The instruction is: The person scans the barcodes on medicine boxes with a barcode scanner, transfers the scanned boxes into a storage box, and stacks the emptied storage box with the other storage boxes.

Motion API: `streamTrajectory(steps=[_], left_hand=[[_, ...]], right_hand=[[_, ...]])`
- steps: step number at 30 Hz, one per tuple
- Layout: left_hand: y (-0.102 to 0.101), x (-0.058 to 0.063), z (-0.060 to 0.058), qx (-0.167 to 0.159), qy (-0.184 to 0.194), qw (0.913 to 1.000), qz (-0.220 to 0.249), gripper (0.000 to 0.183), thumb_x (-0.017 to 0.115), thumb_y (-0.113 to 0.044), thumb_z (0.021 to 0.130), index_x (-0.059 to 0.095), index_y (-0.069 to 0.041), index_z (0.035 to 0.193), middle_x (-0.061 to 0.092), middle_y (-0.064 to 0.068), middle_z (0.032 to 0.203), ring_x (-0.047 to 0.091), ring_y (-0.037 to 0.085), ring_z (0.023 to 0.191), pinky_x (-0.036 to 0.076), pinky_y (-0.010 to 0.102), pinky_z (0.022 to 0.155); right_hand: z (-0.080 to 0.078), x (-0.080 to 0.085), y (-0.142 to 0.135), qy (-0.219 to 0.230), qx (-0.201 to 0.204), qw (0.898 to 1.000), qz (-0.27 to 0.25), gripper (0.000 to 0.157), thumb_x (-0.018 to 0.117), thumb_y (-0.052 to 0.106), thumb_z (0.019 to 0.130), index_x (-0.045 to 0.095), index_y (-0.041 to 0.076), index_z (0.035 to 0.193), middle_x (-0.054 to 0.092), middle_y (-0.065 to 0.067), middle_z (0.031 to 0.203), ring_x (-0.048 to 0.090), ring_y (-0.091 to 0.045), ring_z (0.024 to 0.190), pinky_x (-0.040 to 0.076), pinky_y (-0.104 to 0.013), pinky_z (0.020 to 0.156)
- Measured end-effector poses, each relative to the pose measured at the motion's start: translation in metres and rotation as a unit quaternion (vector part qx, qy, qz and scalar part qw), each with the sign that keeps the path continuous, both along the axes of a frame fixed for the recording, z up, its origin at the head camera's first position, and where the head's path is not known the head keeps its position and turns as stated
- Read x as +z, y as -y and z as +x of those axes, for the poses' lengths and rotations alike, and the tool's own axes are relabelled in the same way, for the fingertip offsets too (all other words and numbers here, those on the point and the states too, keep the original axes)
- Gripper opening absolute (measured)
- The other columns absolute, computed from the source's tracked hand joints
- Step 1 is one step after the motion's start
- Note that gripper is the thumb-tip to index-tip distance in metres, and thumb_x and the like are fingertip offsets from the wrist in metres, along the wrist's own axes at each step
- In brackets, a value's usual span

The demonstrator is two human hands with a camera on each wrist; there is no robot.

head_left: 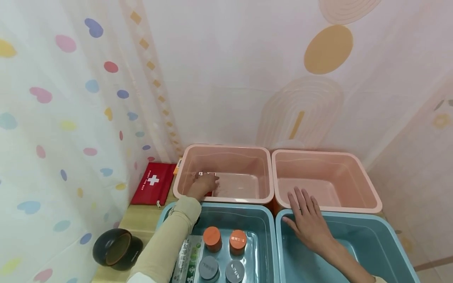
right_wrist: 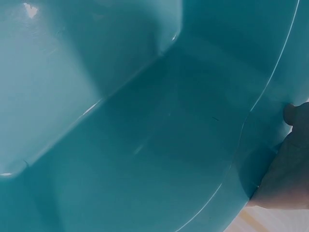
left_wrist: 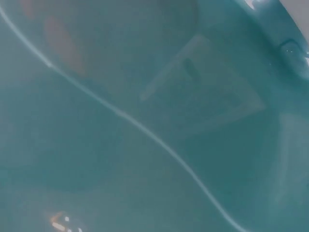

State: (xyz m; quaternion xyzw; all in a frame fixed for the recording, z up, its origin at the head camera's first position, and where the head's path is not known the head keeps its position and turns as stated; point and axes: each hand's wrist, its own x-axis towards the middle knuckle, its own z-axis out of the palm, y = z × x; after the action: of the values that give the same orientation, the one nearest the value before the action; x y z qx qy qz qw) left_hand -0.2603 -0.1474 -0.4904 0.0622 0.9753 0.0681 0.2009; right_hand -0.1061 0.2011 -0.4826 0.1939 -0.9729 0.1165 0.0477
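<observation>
My left hand [head_left: 203, 184] reaches down into the left pink bin [head_left: 240, 200], its fingers curled over a small red item with white marks [head_left: 209, 193]. Most of that item is hidden under the hand. My right hand [head_left: 311, 226] lies with fingers straight across the front rim of the right pink bin [head_left: 368, 184] and the back rim of the right blue bin [head_left: 393, 232]. In the right wrist view, part of the right hand [right_wrist: 285, 169] shows at the blue bin's rim. The left wrist view shows only blue bin wall.
The left blue bin [head_left: 267, 236] holds two orange-capped containers [head_left: 212, 237], two grey-capped ones [head_left: 209, 268] and a green-and-white box [head_left: 189, 257]. On the wooden table [head_left: 141, 220] lie a red first aid kit pouch [head_left: 153, 182] and dark bowls [head_left: 115, 249]. Patterned curtains [head_left: 219, 78] hang behind.
</observation>
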Motion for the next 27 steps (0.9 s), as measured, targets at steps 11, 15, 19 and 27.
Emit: streamTrajectory(steps=[11,15,19,27], left_hand=[[0.032,-0.05,-0.046,-0.043,-0.061,0.9926,0.096,0.026,0.059,-0.021,0.111,0.076,-0.002,0.111,0.069,0.013,0.083,0.06,0.02,0.062,0.043,0.027,0.05],[0.034,0.023,0.005,-0.082,-0.081,0.9861,0.12,0.05,0.054,-0.011,0.109,0.05,0.013,0.153,0.056,0.034,0.154,0.065,0.039,0.132,0.064,0.043,0.099],[0.04,0.083,0.072,-0.083,-0.096,0.974,0.188,0.07,0.055,-0.01,0.11,0.022,0.017,0.165,0.022,0.039,0.174,0.023,0.056,0.163,0.036,0.066,0.126],[0.053,0.083,0.174,0.016,0.007,0.9637,0.267,0.082,0.052,-0.03,0.117,0.001,-0.002,0.175,0.006,0.024,0.184,0.013,0.054,0.167,0.026,0.069,0.129]], right_hand=[[-0.006,-0.001,-0.004,-0.004,-0.013,1.0,0.005,0.078,0.072,0.033,0.105,0.04,-0.004,0.166,0.033,-0.031,0.174,0.029,-0.053,0.161,0.024,-0.071,0.129],[-0.008,-0.002,-0.004,-0.013,-0.011,1.0,0.008,0.078,0.074,0.032,0.105,0.041,-0.004,0.165,0.035,-0.031,0.173,0.03,-0.053,0.161,0.026,-0.07,0.129],[-0.008,-0.001,-0.001,-0.011,-0.009,1.0,0.004,0.077,0.074,0.032,0.104,0.042,-0.004,0.164,0.036,-0.031,0.173,0.031,-0.053,0.161,0.026,-0.07,0.129],[-0.011,0.0,0.004,-0.014,-0.002,1.0,-0.009,0.076,0.074,0.033,0.104,0.044,-0.004,0.163,0.038,-0.03,0.172,0.032,-0.053,0.16,0.026,-0.071,0.129]])
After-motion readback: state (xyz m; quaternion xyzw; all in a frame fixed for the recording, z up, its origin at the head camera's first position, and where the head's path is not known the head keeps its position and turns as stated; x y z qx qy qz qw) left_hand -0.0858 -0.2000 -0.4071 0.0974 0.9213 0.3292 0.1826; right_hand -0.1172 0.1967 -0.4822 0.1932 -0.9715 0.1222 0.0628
